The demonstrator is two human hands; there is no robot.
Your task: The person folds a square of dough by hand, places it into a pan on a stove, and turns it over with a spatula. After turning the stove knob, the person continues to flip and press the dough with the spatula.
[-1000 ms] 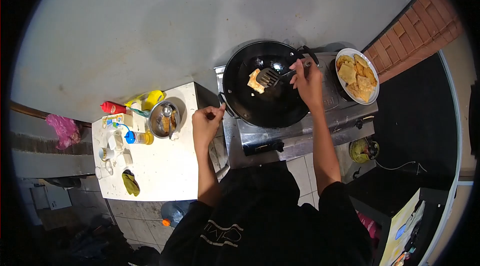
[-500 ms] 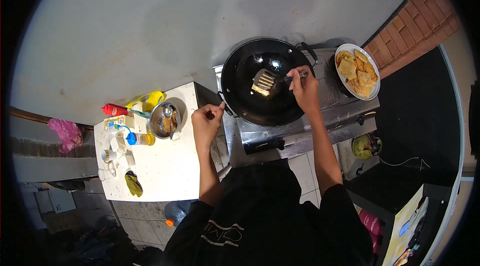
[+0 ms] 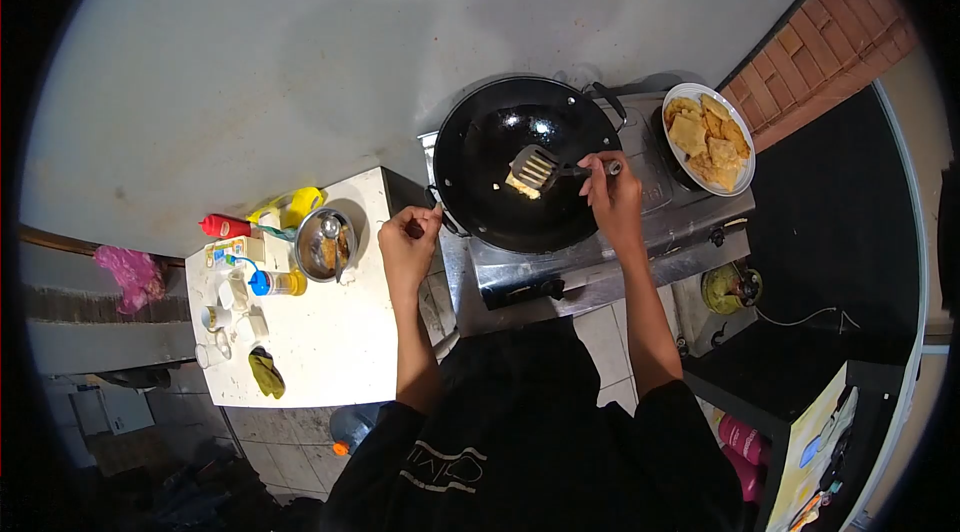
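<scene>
My right hand (image 3: 611,194) grips the handle of a slotted spatula (image 3: 537,166) over the black wok (image 3: 490,207). The spatula's head lies over a small pale-yellow piece of food (image 3: 521,186), partly hiding it, on the wok's oily inside. A tiny pale crumb sits left of that piece. At the wok's left rim, my left hand (image 3: 408,237) has its fingers curled, with the fingertips closed on the loop handle (image 3: 434,198). The wok rests on a metal gas stove (image 3: 520,277).
A white plate (image 3: 749,170) of fried golden pieces stands on the stove's right side. On the white table (image 3: 340,352) are a metal bowl (image 3: 303,257) with a spoon and food, a red bottle (image 3: 225,226), a blue-capped bottle (image 3: 282,283) and a green cloth (image 3: 265,372).
The spatula head has shifted slightly right and down over the food piece, and my right hand has lowered a little. My left hand stays at the wok's handle. The view has shifted slightly.
</scene>
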